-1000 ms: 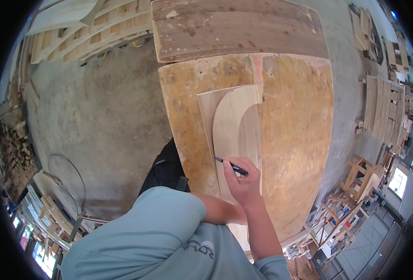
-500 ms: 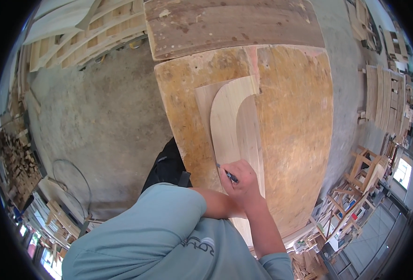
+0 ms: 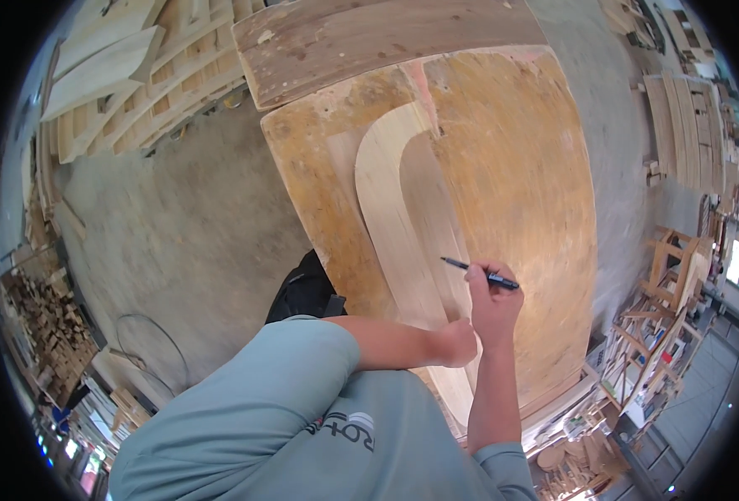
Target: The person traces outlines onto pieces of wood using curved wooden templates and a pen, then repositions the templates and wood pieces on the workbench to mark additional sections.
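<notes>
My right hand [image 3: 495, 311] is closed around a black marker pen [image 3: 503, 280], whose tip points left over a flat wooden board [image 3: 433, 204]. On that board lies a pale wooden piece [image 3: 379, 188], long and straight with a hooked, curved far end. Lower down, my left hand [image 3: 454, 344] is curled into a fist on the pale piece near its right edge; its fingertips are hidden. Beneath everything is a worn, yellowish plywood bench top [image 3: 524, 184].
A darker brown, stained panel [image 3: 394, 42] adjoins the bench's far end. Curved timber parts [image 3: 135, 75] are stacked at the far left, and slatted wooden pieces [image 3: 683, 134] stand at the right. A dark cable [image 3: 165, 334] loops over the concrete floor at left.
My right hand has lifted off the pale piece's left edge and moved right with the pen. My left fist, hidden behind the right arm before, now shows. The view has shifted and turned slightly.
</notes>
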`<state>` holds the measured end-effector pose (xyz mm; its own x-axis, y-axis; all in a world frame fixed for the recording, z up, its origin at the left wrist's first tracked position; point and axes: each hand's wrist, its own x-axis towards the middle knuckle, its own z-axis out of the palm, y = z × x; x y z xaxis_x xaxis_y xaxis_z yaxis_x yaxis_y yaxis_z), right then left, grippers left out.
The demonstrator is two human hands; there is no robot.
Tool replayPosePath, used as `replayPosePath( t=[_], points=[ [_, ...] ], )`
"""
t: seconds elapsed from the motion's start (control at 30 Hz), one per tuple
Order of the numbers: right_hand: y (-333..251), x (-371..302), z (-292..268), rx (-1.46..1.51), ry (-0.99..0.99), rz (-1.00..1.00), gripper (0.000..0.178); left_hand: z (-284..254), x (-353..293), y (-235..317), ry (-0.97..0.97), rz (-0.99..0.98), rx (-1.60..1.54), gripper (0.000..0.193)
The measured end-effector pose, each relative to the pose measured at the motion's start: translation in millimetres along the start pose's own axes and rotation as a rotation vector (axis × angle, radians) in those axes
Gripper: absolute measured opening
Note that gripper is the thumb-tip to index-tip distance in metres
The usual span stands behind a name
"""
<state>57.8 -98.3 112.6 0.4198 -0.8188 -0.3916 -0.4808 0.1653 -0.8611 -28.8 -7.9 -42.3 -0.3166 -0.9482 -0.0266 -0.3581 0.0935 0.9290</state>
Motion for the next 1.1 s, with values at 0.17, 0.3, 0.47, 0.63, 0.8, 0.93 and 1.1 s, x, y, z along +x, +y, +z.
replayPosePath(
  t=[0.17, 0.3, 0.47, 0.63, 0.8, 0.93, 1.1],
  points=[
    [6.9, 11.2, -19.8, 0.028, -0.066, -0.059, 0.013, -18.9, -2.2, 15.2, -0.216, 0.028, 0.397, 0.016],
    [7.9, 29.2, -11.8, 0.018, -0.082, -0.151, 0.015, -54.4, -5.1, 30.0, -0.434, 0.022, 0.512, 0.016],
    [4.7, 69.9, 18.1, -0.126, -0.087, -0.287, 0.017, -60.1, 5.8, 30.9, -0.293, -0.043, 0.208, 0.018],
    [-13.2, 105.6, 64.4, -0.059, -0.136, -0.245, 0.021, -17.9, -16.0, 12.6, 0.154, -0.250, -0.871, 0.026],
    [-20.3, 137.0, 75.3, -0.157, -0.196, -0.226, 0.025, -48.3, -9.5, 30.2, 0.032, -0.248, -1.066, 0.027],
    [-34.3, 155.5, 86.1, -0.204, -0.188, -0.291, 0.023, -68.4, -9.6, 35.3, 0.036, -0.092, -0.534, 0.024],
    [-31.8, 164.2, 86.2, -0.263, -0.083, -0.297, 0.020, -70.1, -10.1, 32.7, -0.090, -0.192, -0.485, 0.023]
  ],
)
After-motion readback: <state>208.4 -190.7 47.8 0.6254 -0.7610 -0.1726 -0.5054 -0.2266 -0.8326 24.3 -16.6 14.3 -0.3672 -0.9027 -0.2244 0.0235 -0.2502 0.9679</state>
